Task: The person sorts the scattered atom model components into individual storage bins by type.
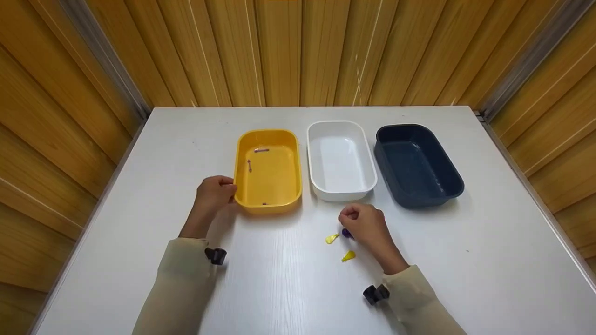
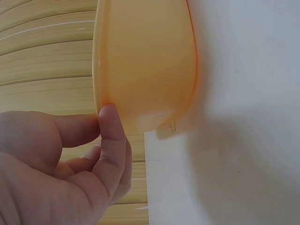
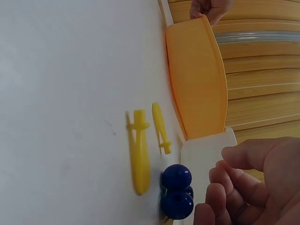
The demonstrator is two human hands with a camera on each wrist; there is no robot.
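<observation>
My left hand (image 1: pixel 214 193) pinches the left rim of a yellow tray (image 1: pixel 267 209) between thumb and fingers. Small purplish stick-like pieces (image 1: pixel 261 150) lie inside that tray. Over the table in front of the white tray (image 1: pixel 343 195) hovers my right hand (image 1: pixel 368 225), fingers loosely curled, thumb tip close to the index fingertip. Nothing shows between them. Just below its fingers sit shiny dark blue balls (image 3: pixel 177 205), one with a hole like a bead. Beside them lie two small yellow pieces (image 3: pixel 140 159), each with a long tapered body and a short crossbar near one end.
A dark navy tray (image 1: pixel 419 202) stands to the right of the white one. All three trays line up across the white table (image 1: pixel 260 279). Wood-look panels (image 1: pixel 279 51) rise behind the table and on both sides.
</observation>
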